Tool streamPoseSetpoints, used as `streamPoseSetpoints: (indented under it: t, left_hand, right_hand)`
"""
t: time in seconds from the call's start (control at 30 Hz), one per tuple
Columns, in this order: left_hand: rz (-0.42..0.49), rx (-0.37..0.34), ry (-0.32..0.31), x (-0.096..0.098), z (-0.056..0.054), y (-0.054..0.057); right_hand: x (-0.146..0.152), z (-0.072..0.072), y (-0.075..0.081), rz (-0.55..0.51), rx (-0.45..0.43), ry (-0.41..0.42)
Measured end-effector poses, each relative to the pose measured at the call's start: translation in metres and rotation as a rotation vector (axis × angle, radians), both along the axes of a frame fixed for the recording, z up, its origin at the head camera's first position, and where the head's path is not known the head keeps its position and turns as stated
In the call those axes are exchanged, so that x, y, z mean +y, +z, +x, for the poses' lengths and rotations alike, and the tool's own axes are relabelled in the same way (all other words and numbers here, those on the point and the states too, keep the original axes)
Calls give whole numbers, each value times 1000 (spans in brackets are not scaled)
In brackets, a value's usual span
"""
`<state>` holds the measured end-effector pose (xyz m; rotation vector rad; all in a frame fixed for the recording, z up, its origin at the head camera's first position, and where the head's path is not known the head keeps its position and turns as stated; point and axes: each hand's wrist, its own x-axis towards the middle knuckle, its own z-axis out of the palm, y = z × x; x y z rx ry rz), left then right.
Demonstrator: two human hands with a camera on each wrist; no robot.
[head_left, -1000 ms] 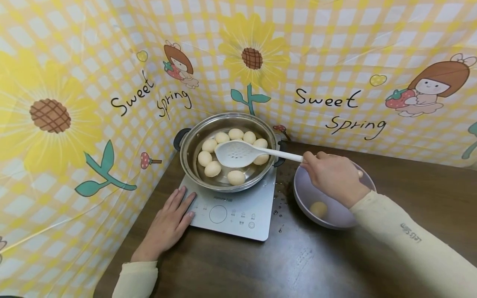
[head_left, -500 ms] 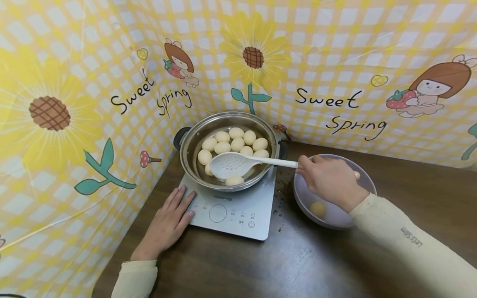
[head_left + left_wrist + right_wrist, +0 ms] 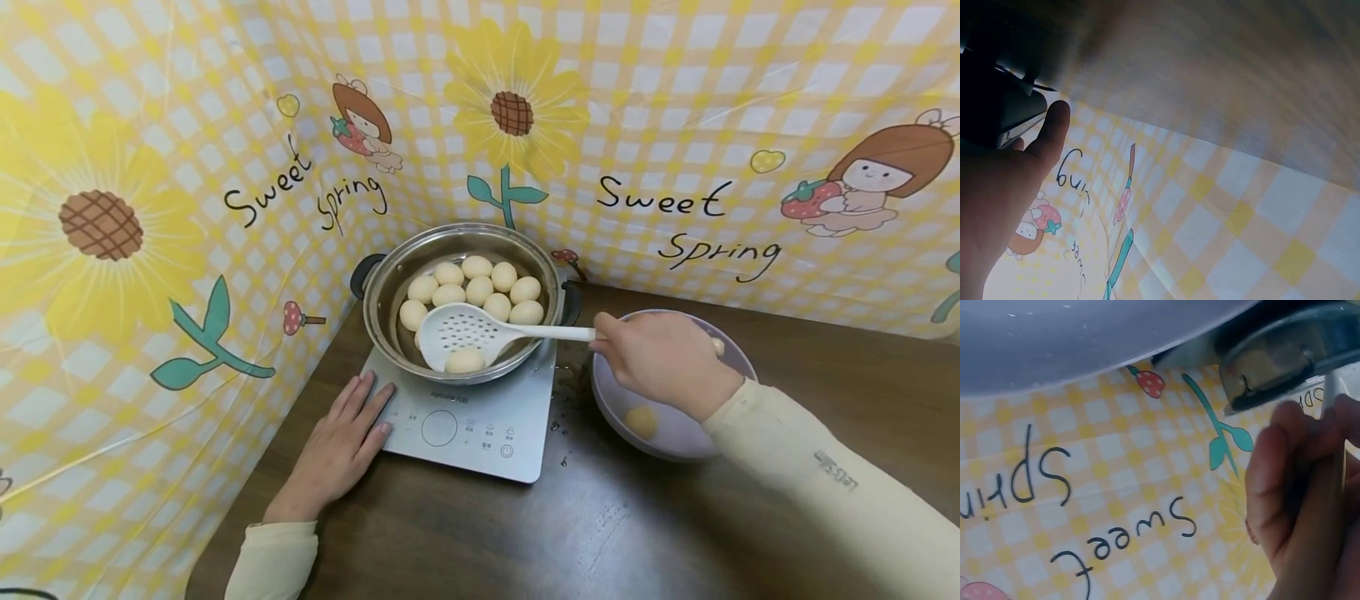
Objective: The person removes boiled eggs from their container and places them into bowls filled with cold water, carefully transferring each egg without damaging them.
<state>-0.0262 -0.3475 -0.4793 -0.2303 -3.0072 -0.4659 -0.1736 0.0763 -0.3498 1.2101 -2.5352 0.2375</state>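
My right hand [image 3: 663, 360] grips the handle of a white slotted spoon [image 3: 468, 327], reaching over the purple bowl [image 3: 600, 392]. The spoon's bowl is inside a steel pot [image 3: 375, 333], with a pale egg [image 3: 465, 360] at its near edge. Several more eggs [image 3: 480, 290] lie in the pot behind the spoon. My left hand [image 3: 333, 450] rests with fingers extended on the left edge of the induction cooker [image 3: 480, 467] under the pot. In the right wrist view, curled fingers [image 3: 1266, 487] wrap the spoon handle.
Inside the purple bowl lies a round tan egg [image 3: 641, 422], with another partly hidden behind my right hand. Water drops dot the dark wooden table [image 3: 592, 533] right of the cooker. A yellow checked cloth [image 3: 675, 108] hangs behind and to the left.
The spoon has come down and toward me in the pot, from over the middle eggs to the near egg. My left hand has stayed on the cooker.
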Motion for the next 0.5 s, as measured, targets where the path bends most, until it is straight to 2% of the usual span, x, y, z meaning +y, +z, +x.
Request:
streamPoseSetpoints:
  t: [0.23, 0.4, 0.5]
  left_hand:
    - [3, -9, 3, 0, 0, -1]
    - [-1, -7, 4, 0, 0, -1]
    - [-4, -1, 2, 1, 0, 0]
  right_hand:
    - [-12, -6, 19, 110, -220, 2]
    - [-18, -13, 30, 198, -374, -44]
    - [-19, -17, 34, 227, -438, -61]
